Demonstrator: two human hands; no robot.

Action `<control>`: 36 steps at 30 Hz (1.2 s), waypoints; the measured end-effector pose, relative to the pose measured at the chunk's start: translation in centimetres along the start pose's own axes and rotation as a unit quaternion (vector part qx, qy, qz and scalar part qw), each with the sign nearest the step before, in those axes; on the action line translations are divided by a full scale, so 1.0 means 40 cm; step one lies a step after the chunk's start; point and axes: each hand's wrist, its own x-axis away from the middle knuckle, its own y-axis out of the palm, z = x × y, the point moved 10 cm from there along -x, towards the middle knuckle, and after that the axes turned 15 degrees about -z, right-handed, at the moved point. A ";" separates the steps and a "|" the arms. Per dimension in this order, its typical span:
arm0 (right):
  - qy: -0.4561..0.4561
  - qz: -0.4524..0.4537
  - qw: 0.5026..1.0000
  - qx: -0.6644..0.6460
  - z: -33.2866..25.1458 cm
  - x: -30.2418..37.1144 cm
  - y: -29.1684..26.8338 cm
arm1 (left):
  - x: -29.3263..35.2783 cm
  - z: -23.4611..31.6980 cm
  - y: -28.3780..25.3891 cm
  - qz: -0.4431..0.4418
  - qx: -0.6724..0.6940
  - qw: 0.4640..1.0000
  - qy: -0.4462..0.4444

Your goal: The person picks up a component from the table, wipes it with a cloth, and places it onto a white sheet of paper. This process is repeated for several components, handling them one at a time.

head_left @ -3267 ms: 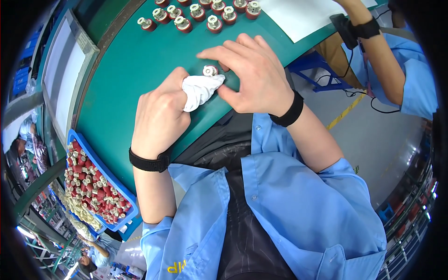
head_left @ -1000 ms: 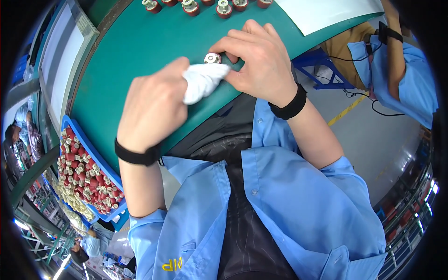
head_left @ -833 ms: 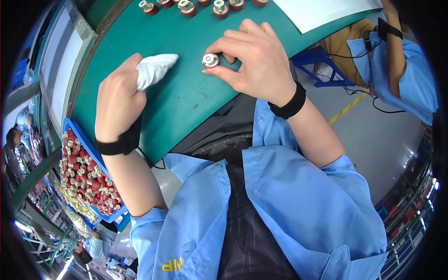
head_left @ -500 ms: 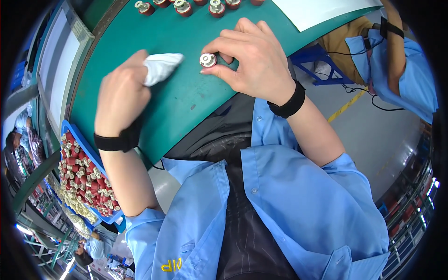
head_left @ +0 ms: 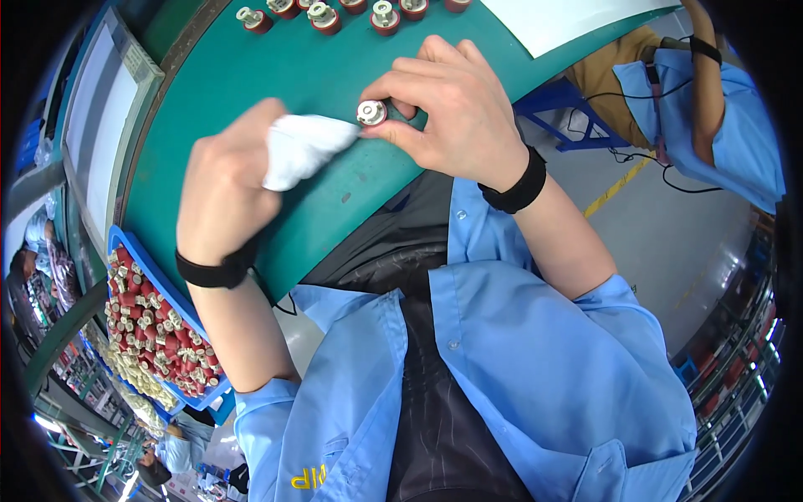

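Observation:
Between the thumb and index finger of my right hand is a small red cylindrical part with a white metal top, its round top facing up. My left hand, somewhat blurred, is closed on a white cloth. The cloth's pointed end reaches right up beside the held part; whether the two touch I cannot tell. Both hands are above the green tabletop. Several like red-and-white parts stand in a loose group at the table's far side.
At lower left a blue bin holds many red-and-white parts, with cream-coloured pieces beyond. A white sheet covers the far right of the table. Another person in a blue shirt sits at right near a blue stool.
My left hand has moved right and slightly toward me, bringing the cloth's tip over to the held part. My right hand stays nearly where it was.

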 end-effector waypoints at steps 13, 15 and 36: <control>0.006 -0.011 1.000 -0.005 0.001 -0.007 0.003 | 0.016 -0.112 -0.004 0.022 0.130 0.991 -0.001; 0.009 -0.017 1.000 -0.002 -0.001 -0.008 0.004 | 0.036 -0.154 0.012 0.079 0.297 0.951 -0.043; 0.042 -0.072 0.996 -0.042 0.003 -0.007 -0.010 | 0.053 -0.326 0.034 0.206 0.640 0.740 -0.035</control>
